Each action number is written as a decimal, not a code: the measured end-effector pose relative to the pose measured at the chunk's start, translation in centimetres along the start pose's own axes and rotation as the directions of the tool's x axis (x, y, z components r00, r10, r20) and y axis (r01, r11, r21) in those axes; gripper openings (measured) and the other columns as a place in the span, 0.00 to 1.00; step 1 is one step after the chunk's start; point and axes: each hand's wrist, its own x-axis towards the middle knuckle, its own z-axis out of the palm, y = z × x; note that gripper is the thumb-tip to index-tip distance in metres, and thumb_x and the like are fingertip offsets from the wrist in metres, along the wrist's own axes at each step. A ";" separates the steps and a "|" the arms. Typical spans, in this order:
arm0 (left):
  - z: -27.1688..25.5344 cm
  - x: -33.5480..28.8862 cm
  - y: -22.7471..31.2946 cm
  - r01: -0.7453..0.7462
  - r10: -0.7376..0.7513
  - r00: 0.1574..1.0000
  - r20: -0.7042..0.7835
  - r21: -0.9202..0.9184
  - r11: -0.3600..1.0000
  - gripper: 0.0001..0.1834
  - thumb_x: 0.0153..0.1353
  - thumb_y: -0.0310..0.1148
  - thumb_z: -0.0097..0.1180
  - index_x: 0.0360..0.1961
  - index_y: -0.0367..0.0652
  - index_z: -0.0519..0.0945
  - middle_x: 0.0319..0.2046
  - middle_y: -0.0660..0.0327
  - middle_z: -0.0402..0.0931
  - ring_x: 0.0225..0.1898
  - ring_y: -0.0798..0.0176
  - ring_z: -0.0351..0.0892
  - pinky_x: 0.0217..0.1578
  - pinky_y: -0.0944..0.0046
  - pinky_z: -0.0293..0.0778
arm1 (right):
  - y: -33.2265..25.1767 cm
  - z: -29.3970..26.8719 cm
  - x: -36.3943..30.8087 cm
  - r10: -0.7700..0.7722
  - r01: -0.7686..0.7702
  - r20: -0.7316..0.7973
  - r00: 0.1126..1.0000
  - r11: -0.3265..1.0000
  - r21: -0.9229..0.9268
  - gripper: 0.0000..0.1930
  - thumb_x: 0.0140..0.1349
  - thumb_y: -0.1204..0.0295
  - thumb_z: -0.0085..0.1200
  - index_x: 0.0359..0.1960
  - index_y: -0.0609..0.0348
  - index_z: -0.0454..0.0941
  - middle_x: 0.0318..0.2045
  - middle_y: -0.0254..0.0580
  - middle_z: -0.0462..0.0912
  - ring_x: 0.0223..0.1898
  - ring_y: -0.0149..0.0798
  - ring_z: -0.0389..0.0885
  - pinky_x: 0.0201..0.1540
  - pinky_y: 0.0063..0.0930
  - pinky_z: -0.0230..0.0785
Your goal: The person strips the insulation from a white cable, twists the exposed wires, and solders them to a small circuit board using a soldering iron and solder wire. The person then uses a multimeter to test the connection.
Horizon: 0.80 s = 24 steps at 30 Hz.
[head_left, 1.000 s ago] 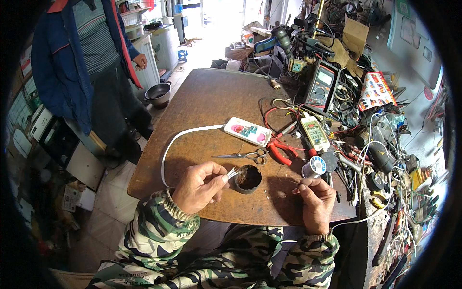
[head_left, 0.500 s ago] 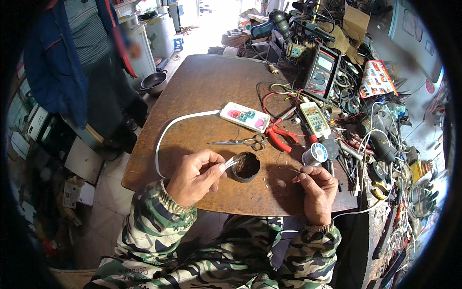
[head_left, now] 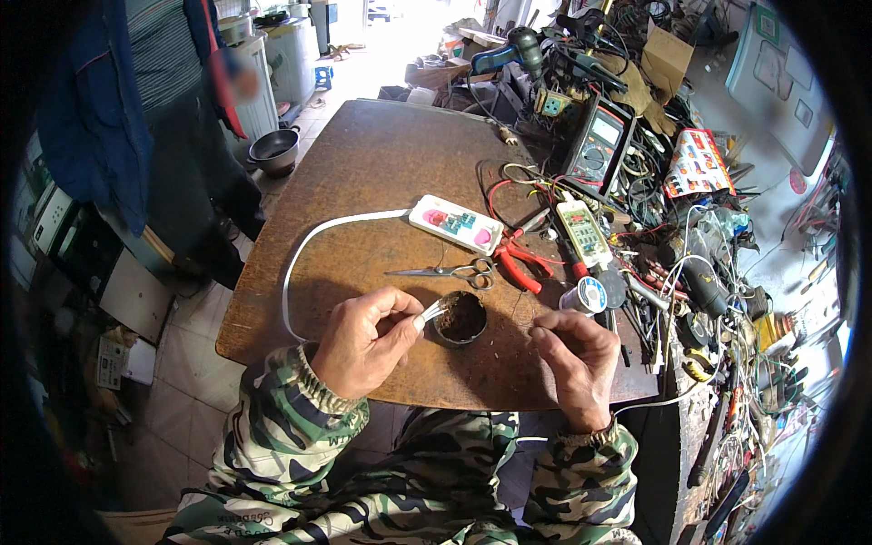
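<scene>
My left hand [head_left: 361, 341] is closed in a pinch on the white wire ends [head_left: 432, 312], whose tips reach over the rim of a small round tin [head_left: 460, 338] with brown residue inside. To the right of the tin, my right hand [head_left: 577, 359] pinches a fine dark wire [head_left: 520, 318], barely visible beyond the fingertips. Behind the tin lie scissors [head_left: 445, 271] and red-handled pliers [head_left: 520, 263]. An opened white power strip [head_left: 454, 224] shows its inner parts, and its white cable [head_left: 295, 254] curves round toward my left hand. A solder spool [head_left: 583, 296] stands just past my right hand.
On the right of the wooden table [head_left: 363, 163] are an opened circuit case [head_left: 584, 232], a multimeter [head_left: 599, 145] and heaped cables and tools [head_left: 699, 272]. A person in a blue jacket [head_left: 95, 118] stands at the left, near a pan [head_left: 274, 151] on the floor.
My right hand has shifted a little left, nearer the tin, with its fingers turned more upward. The left hand keeps its pinch beside the tin. The whole view has shifted slightly.
</scene>
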 end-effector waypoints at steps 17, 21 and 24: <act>0.0 -0.1 -0.4 0.015 -0.016 0.999 -0.041 -0.038 0.999 0.08 0.67 0.27 0.55 0.41 0.31 0.77 0.29 0.62 0.80 0.22 0.77 0.74 0.22 0.75 0.71 | -1.4 2.2 0.5 -0.363 0.350 0.057 0.930 0.829 -0.437 0.06 0.51 0.83 0.65 0.31 0.66 0.82 0.30 0.44 0.81 0.30 0.37 0.82 0.36 0.27 0.72; 0.0 -0.2 0.0 0.030 -0.031 0.999 -0.045 -0.013 0.999 0.07 0.66 0.25 0.54 0.41 0.31 0.77 0.29 0.61 0.80 0.23 0.76 0.74 0.23 0.75 0.71 | 0.8 2.9 -2.2 -0.526 0.471 0.058 0.848 0.700 -0.537 0.09 0.49 0.80 0.67 0.32 0.61 0.82 0.30 0.46 0.81 0.29 0.45 0.82 0.31 0.33 0.75; 0.0 -0.2 0.0 0.027 -0.028 0.999 -0.045 -0.017 0.999 0.07 0.66 0.25 0.54 0.41 0.30 0.77 0.28 0.61 0.80 0.23 0.76 0.74 0.23 0.74 0.71 | 1.1 3.7 -2.5 -0.583 0.487 0.026 0.812 0.652 -0.581 0.10 0.47 0.81 0.67 0.32 0.61 0.81 0.29 0.45 0.80 0.28 0.46 0.81 0.30 0.34 0.74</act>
